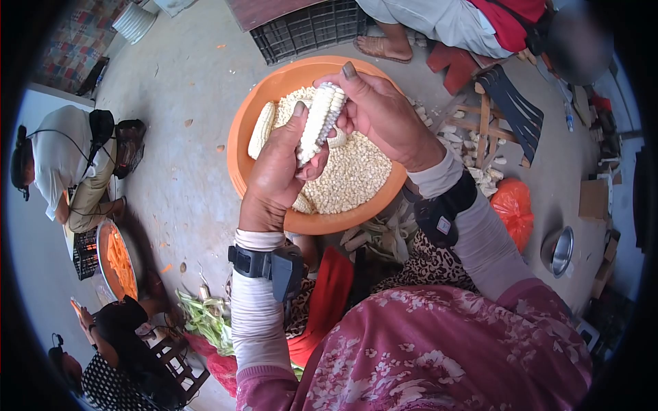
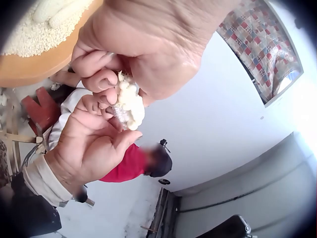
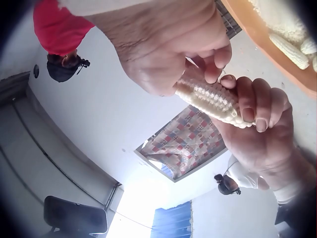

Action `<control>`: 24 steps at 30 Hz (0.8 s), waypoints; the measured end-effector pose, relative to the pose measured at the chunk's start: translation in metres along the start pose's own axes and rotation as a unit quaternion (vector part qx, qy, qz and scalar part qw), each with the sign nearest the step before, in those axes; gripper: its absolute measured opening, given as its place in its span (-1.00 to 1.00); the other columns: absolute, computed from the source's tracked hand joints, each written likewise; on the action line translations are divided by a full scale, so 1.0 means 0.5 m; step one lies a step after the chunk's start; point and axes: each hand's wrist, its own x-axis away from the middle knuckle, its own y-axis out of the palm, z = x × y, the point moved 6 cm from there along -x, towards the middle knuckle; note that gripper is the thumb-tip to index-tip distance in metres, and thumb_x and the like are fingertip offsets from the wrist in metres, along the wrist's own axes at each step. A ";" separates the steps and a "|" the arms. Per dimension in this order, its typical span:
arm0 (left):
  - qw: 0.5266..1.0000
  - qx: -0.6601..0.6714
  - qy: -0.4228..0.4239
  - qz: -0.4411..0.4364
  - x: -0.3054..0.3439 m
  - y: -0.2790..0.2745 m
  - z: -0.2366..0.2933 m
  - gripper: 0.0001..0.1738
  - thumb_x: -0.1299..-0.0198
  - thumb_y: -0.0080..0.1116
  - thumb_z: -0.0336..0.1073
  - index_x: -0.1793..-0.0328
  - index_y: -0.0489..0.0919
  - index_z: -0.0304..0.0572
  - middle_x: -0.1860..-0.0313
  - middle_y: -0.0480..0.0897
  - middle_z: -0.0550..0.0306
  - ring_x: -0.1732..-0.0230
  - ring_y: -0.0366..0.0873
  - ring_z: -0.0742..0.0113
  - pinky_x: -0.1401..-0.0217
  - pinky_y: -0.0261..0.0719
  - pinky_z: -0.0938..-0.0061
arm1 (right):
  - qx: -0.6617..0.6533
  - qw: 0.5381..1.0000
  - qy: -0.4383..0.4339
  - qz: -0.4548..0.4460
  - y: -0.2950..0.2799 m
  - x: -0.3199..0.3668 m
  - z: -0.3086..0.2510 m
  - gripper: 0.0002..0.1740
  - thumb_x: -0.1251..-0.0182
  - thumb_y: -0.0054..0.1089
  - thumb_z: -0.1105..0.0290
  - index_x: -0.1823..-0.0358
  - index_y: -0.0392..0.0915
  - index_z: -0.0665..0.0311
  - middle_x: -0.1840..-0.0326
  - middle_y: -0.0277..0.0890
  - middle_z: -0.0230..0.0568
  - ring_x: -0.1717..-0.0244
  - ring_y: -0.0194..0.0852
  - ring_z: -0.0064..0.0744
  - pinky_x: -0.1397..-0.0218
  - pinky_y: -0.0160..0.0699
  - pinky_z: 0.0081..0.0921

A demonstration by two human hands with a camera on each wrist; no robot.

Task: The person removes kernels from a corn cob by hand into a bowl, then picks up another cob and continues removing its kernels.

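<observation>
A partly shelled ear of white corn (image 1: 319,125) is between my two hands, over an orange basin (image 1: 240,147). My left hand (image 1: 275,159) grips its lower end, thumb along the side. At the upper end my right hand (image 1: 385,113) holds it, thumb raised near the tip. Bare cob with empty sockets shows on one side in the right wrist view, beside rows of kernels (image 3: 210,105). Loose white kernels (image 1: 353,171) fill much of the basin, and another whole ear (image 1: 262,130) lies at its left side.
Stripped cobs (image 1: 473,147) lie on the floor right of the basin, near a wooden stool (image 1: 488,127) and an orange bag (image 1: 513,212). A black crate (image 1: 308,31) stands beyond. Green husks (image 1: 209,318) lie lower left. Other people sit around, one beside a metal bowl (image 1: 103,250) of orange strips.
</observation>
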 end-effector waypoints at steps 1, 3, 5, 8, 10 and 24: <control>1.000 0.000 0.000 0.000 0.000 0.001 0.000 -0.41 -0.40 -0.26 0.14 0.14 0.48 -0.33 0.70 0.37 0.24 0.76 0.14 0.60 0.73 0.05 0.72 | 0.000 1.000 0.000 0.000 0.001 0.000 0.000 -0.52 -0.51 -0.16 0.10 -0.10 0.43 0.41 0.24 0.39 -0.43 0.33 0.22 -0.71 0.26 0.28 -0.73; 1.000 -0.004 0.004 -0.002 0.001 0.006 -0.002 -0.42 -0.41 -0.27 0.15 0.19 0.47 -0.29 0.72 0.36 0.24 0.77 0.11 0.60 0.73 0.00 0.71 | 0.034 0.999 -0.005 -0.003 0.003 -0.001 0.000 -0.49 -0.51 -0.18 0.07 -0.11 0.43 0.42 0.25 0.39 -0.43 0.35 0.21 -0.71 0.28 0.27 -0.73; 1.000 -0.012 0.010 -0.008 0.002 0.010 -0.002 -0.41 -0.41 -0.28 0.16 0.19 0.47 -0.28 0.72 0.35 0.24 0.77 0.11 0.60 0.73 0.00 0.70 | 0.049 0.998 -0.022 0.015 0.003 -0.006 0.004 -0.49 -0.49 -0.18 0.00 0.06 0.48 0.37 0.37 0.38 -0.46 0.42 0.23 -0.74 0.35 0.26 -0.75; 0.999 -0.030 0.019 -0.010 0.004 0.016 -0.003 -0.41 -0.41 -0.29 0.17 0.19 0.47 -0.27 0.73 0.34 0.25 0.77 0.10 0.60 0.73 -0.01 0.68 | 0.087 0.994 -0.049 0.042 0.000 -0.004 -0.011 -0.42 -0.47 -0.20 -0.08 0.25 0.55 0.34 0.53 0.36 -0.48 0.51 0.24 -0.76 0.45 0.25 -0.76; 0.999 -0.040 0.022 -0.007 0.006 0.023 -0.004 -0.41 -0.41 -0.29 0.17 0.18 0.46 -0.27 0.73 0.33 0.25 0.77 0.09 0.60 0.73 -0.02 0.68 | 0.111 0.991 -0.059 0.052 -0.002 0.000 -0.020 -0.40 -0.48 -0.22 -0.09 0.27 0.56 0.35 0.55 0.36 -0.47 0.53 0.24 -0.75 0.48 0.25 -0.76; 0.999 -0.036 0.040 -0.002 0.003 0.018 -0.005 -0.41 -0.42 -0.34 0.16 0.19 0.46 -0.26 0.76 0.29 0.27 0.78 0.06 0.58 0.72 -0.03 0.66 | 0.080 0.995 -0.032 0.041 0.000 -0.002 -0.009 -0.48 -0.50 -0.17 0.05 0.03 0.54 0.43 0.48 0.38 -0.47 0.52 0.19 -0.77 0.51 0.16 -0.79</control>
